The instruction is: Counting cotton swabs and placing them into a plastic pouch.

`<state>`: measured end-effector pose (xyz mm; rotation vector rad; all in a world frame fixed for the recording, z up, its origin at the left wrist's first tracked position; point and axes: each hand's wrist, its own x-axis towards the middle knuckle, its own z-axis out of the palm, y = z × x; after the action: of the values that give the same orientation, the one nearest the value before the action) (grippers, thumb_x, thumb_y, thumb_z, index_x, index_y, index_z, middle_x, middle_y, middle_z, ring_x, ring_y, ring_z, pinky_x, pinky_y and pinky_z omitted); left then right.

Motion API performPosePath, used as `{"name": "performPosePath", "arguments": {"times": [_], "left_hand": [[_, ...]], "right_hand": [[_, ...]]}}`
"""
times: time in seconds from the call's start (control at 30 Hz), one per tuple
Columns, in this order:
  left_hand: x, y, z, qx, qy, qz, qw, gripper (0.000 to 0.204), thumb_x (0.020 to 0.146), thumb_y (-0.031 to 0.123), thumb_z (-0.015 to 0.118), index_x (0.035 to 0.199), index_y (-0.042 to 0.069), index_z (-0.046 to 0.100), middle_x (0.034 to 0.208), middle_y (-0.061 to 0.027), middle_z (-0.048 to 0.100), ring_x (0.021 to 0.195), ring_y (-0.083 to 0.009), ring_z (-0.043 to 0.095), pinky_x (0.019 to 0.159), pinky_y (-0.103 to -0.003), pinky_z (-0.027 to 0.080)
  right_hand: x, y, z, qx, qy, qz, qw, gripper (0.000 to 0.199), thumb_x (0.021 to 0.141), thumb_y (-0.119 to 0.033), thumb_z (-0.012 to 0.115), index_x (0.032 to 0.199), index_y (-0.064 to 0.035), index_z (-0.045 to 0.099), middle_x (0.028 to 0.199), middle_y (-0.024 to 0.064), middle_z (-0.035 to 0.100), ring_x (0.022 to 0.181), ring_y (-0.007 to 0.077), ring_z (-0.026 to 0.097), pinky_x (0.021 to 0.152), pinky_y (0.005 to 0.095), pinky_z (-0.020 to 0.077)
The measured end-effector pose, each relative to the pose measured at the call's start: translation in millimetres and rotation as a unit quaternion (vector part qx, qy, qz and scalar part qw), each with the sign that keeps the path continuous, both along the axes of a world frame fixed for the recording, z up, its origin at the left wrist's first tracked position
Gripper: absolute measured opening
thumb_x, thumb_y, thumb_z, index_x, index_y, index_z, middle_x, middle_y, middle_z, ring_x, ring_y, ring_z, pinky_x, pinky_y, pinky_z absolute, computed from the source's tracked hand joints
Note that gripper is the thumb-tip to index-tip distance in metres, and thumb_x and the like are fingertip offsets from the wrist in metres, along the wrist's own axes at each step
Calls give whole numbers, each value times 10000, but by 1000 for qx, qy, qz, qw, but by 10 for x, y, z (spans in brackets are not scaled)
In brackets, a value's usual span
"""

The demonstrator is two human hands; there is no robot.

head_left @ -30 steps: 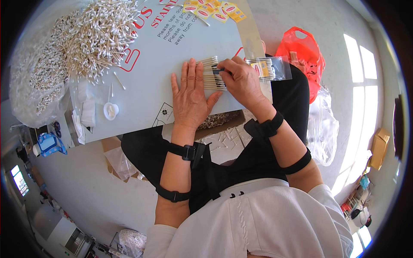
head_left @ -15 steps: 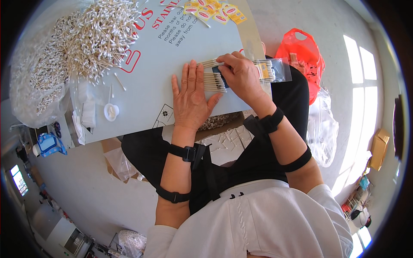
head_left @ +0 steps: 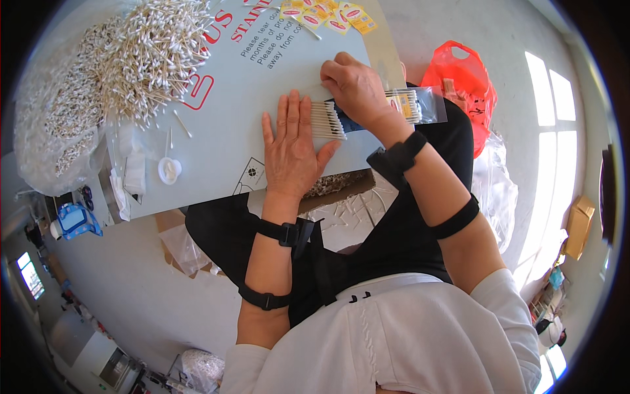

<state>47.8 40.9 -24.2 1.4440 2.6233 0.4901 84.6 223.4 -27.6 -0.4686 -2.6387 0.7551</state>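
My left hand [head_left: 287, 141] lies flat on the table, fingers stretched out, over one end of a row of cotton swabs [head_left: 325, 121]. The swabs lie side by side, their white tips pointing right onto a dark blue strip [head_left: 350, 125]. Just beyond the row, my right hand [head_left: 354, 85] is closed with its fingers curled; whatever it may pinch is hidden. Under and beside my right wrist, a clear plastic bag [head_left: 432, 105] holds more swabs and a yellow label [head_left: 403, 105], partly past the table's right edge.
A big heap of loose swabs [head_left: 154, 59] fills the table's far left, by a clear bag of swabs [head_left: 62, 111]. Yellow labels [head_left: 328, 13] lie at the far edge. A small white dish [head_left: 169, 171] sits near left. A red plastic bag [head_left: 462, 85] stands right of the table [head_left: 223, 151].
My right hand has moved up and slightly left, off the far edge of the swab row, uncovering more of the blue strip. My left hand has stayed in place.
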Motion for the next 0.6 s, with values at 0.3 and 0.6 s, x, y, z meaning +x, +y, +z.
{"name": "performPosePath", "arguments": {"times": [0.3,0.6], "left_hand": [[4,-56,-49,64,-10,10,998,768,874,393,644,1454,-9,339,1513,-176,335,1424,-350,275,1164,-506,192],[-73,273,-96,411,-270,138,860,520,1048,327,381,1453,1,362,1494,-168,363,1373,-280,368,1148,-402,283]], "right_hand": [[232,-186,143,-259,176,-95,945,157,916,-83,584,1041,-13,649,1075,132,617,987,274,606,855,340,498],[431,-900,-106,-413,285,-124,856,376,1040,-150,429,1374,15,476,1463,132,430,1315,187,434,1105,302,348]]}}
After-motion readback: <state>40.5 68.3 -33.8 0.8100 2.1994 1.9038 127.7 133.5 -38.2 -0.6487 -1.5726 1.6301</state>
